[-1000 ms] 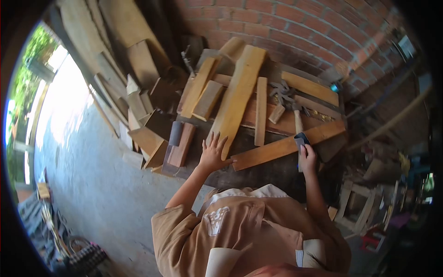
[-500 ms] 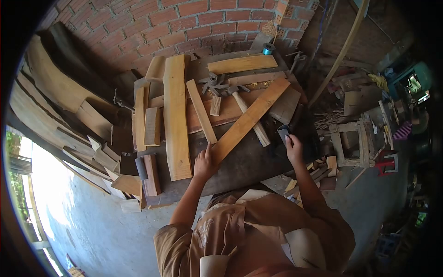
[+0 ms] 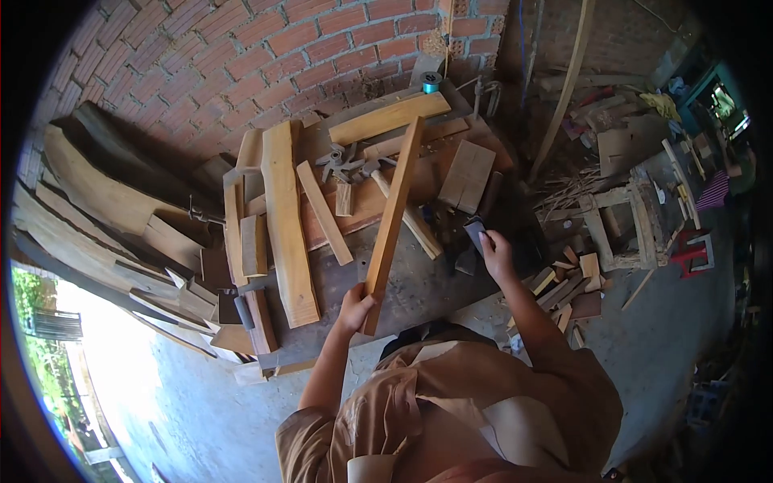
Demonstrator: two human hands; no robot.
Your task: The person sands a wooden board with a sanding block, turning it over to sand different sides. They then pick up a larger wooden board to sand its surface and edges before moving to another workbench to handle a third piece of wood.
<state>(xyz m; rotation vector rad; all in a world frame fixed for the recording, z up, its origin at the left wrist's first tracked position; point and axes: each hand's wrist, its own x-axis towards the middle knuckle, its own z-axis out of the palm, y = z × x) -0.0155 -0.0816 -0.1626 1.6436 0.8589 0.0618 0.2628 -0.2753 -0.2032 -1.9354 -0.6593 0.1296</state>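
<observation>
My left hand point(image 3: 354, 308) is closed round the near end of a long wooden board point(image 3: 392, 229), now turned narrow edge up and slanting away over the workbench point(image 3: 334, 286). In my right hand point(image 3: 497, 253) is a dark grey piece of sandpaper point(image 3: 475, 230), pinched near the bench's right side. Behind the board lies a hammer point(image 3: 419, 229), its wooden handle partly covered. A thin wood strip point(image 3: 324, 213) and a wide plank point(image 3: 290, 233) rest left of it. A metal star-shaped part point(image 3: 338, 164) sits further back.
A brick wall point(image 3: 322, 44) stands behind the bench. A blue spool point(image 3: 431, 81) is at its back edge, with a wood block point(image 3: 467, 175) on the right. Curved timber pieces point(image 3: 121, 181) lean at left. Wood offcuts point(image 3: 568, 290) lie on the floor at right, near a red stool point(image 3: 691, 251).
My left hand has tipped the board from its flat face onto its edge and swung its far end left. My right hand still holds the sandpaper. The head view has shifted.
</observation>
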